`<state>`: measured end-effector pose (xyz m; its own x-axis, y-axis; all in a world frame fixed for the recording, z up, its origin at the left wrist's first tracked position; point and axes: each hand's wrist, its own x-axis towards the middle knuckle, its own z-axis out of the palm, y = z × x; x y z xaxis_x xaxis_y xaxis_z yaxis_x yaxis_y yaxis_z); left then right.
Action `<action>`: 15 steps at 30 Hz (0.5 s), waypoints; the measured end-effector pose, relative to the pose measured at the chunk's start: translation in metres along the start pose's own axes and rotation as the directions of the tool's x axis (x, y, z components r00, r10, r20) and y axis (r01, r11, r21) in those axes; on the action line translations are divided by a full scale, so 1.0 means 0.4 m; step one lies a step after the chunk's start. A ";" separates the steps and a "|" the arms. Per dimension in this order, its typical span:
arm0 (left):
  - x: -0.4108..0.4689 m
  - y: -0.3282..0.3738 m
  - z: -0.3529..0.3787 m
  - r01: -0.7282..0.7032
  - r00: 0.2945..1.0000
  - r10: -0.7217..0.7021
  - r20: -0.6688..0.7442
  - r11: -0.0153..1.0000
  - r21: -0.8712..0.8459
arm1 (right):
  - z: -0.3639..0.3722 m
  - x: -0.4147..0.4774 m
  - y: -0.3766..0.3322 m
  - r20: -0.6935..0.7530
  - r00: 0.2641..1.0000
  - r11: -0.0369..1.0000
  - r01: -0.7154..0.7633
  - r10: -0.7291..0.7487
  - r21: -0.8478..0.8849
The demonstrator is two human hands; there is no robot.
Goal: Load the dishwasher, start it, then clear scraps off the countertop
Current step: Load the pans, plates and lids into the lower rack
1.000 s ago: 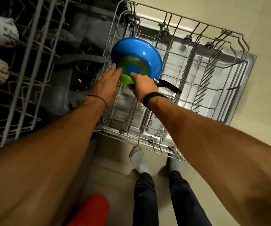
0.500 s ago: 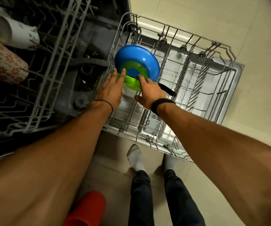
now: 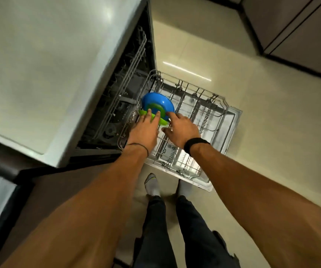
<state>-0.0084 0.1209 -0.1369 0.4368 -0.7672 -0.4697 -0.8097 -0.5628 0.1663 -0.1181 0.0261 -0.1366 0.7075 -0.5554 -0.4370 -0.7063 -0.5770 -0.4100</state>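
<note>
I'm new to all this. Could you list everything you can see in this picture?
blue dish: one, blue with a green ring, on edge at the rack's far left corner
green plate: one, bright green, in front of the blue dish
lower rack: one, grey wire, pulled out over the door
dishwasher door: one, grey, folded down
upper rack: one, grey wire, inside the machine
countertop: one, pale, left
floor: beige tiles
cabinets: dark, top right
feet: two, grey socks
left hand: straight fingers on the green plate
right hand: fingers spread beside the blue dish
</note>
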 end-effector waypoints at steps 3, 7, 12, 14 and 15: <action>-0.126 0.051 -0.122 0.011 0.997 -0.011 -0.080 1.000 0.003 | -0.124 -0.121 -0.025 -0.046 0.999 1.000 0.017 -0.018 -0.008; -0.246 0.089 -0.247 0.037 0.979 -0.040 -0.199 0.999 -0.019 | -0.260 -0.225 -0.063 -0.161 0.982 0.996 0.093 -0.095 -0.019; -0.334 0.092 -0.326 0.061 0.948 -0.050 -0.314 0.998 0.024 | -0.361 -0.256 -0.132 -0.249 0.943 0.975 0.206 -0.221 -0.085; -0.362 0.074 -0.353 0.084 0.931 -0.071 -0.357 0.996 0.022 | -0.389 -0.254 -0.186 -0.262 0.922 0.957 0.261 -0.285 -0.124; -0.374 0.063 -0.365 0.100 0.922 -0.092 -0.377 0.995 0.002 | -0.400 -0.252 -0.213 -0.271 0.909 0.948 0.289 -0.316 -0.133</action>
<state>-0.0367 0.1765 0.0642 0.6248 -0.7713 -0.1213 -0.7628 -0.6361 0.1164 -0.1254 0.0356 0.0707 0.8729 -0.4852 -0.0510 -0.4615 -0.7874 -0.4088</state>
